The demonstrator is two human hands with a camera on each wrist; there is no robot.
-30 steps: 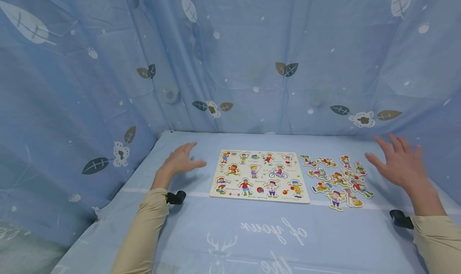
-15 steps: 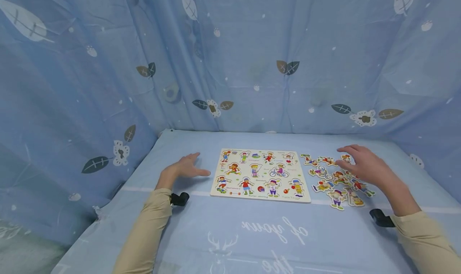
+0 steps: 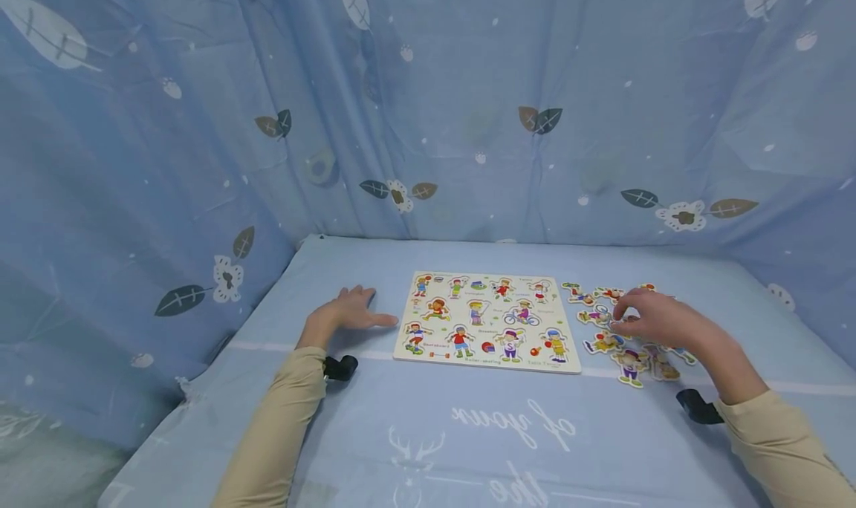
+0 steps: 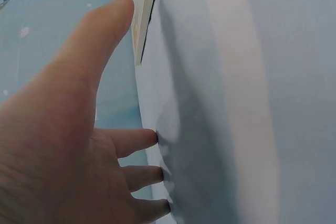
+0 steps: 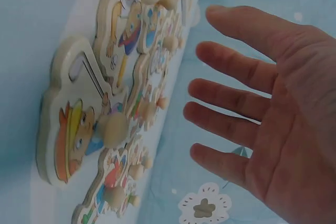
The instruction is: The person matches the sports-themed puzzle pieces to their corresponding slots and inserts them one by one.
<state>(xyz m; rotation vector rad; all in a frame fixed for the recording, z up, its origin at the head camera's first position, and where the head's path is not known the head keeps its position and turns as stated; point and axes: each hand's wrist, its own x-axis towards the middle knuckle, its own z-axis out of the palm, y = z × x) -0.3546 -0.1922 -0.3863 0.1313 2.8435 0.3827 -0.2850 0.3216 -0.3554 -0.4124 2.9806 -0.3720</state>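
Note:
A pale wooden puzzle board [image 3: 455, 321] printed with sports children lies flat on the table. To its right is a loose cluster of cut-out puzzle pieces, among them a figure with a purple cap [image 3: 630, 367]. My right hand [image 3: 662, 322] hovers over this cluster and hides part of it. In the right wrist view its fingers are spread and loosely bent, holding nothing. Round wooden knobs [image 5: 113, 129] stand on the pieces, one on a yellow-capped figure [image 5: 72, 135]. My left hand [image 3: 341, 315] is at the board's left side, its thumb [image 4: 107, 27] near the board edge.
A pale blue cloth [image 3: 374, 434] with white lettering and a deer print covers the table. Blue leaf-patterned curtains [image 3: 455, 107] hang behind and on the left. Black wrist mounts [image 3: 341, 368] sit at both sleeves.
My right hand has moved left and down from the right side to above the loose pieces. My left hand has shifted slightly right and lower, closer to the board. Board and pieces have not visibly moved.

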